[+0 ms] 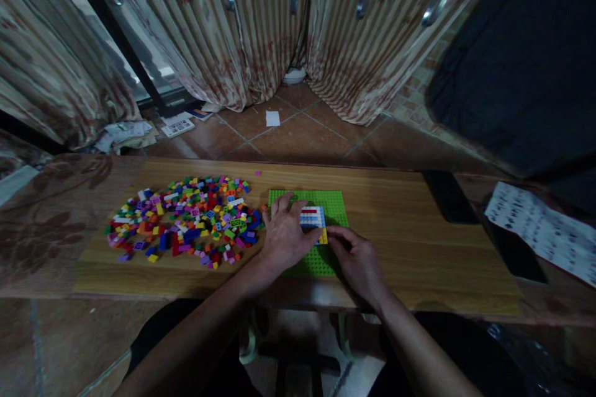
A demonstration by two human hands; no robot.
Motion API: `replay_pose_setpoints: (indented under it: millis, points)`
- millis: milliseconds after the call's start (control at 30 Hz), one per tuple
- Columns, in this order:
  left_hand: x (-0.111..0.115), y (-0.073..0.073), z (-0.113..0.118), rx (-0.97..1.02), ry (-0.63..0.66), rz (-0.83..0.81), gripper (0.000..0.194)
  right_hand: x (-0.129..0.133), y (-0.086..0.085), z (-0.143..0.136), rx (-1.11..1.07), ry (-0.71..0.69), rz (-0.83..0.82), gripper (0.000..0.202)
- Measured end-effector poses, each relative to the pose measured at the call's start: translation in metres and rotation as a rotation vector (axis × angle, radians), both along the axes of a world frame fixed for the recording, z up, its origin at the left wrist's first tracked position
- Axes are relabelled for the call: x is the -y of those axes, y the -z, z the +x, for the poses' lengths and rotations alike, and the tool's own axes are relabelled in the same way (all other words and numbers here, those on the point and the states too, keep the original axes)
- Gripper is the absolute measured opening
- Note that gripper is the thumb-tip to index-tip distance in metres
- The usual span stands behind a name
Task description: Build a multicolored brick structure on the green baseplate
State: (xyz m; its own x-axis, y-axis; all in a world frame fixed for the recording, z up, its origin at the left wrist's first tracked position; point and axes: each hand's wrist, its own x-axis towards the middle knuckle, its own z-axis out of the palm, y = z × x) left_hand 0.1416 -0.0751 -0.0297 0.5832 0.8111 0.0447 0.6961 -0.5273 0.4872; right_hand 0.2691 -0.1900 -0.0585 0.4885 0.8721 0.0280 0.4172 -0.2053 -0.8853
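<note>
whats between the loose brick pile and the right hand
The left hand, the green studded baseplate and the brick build of white, blue, red and yellow, as the head view shows.

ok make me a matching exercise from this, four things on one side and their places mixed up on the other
1. green baseplate
2. heap of bricks
3. white paper square
4. striped curtains

A. on the tiled floor
B. partly covered by the left hand
C. hanging beyond the table
D. on the table, left of both hands

Pairs: 1-B, 2-D, 3-A, 4-C
</note>
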Motion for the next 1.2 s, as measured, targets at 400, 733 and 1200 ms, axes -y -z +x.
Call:
replay_pose_setpoints:
  millis: [400,733,1200]
  points:
    - [0.000,0.002,0.000,0.009,0.013,-0.033,0.059,0.001,0.002,0.001,-0.001,-0.011,-0.014,0.028]
    - [0.003,0.000,-0.001,0.040,0.019,-0.041,0.052,0.001,0.004,0.001,0.010,-0.010,-0.010,0.029]
    - [-0.062,-0.013,-0.041,0.615,-0.202,-0.160,0.037,0.019,-0.029,-0.003,0.005,0.220,0.074,0.032]
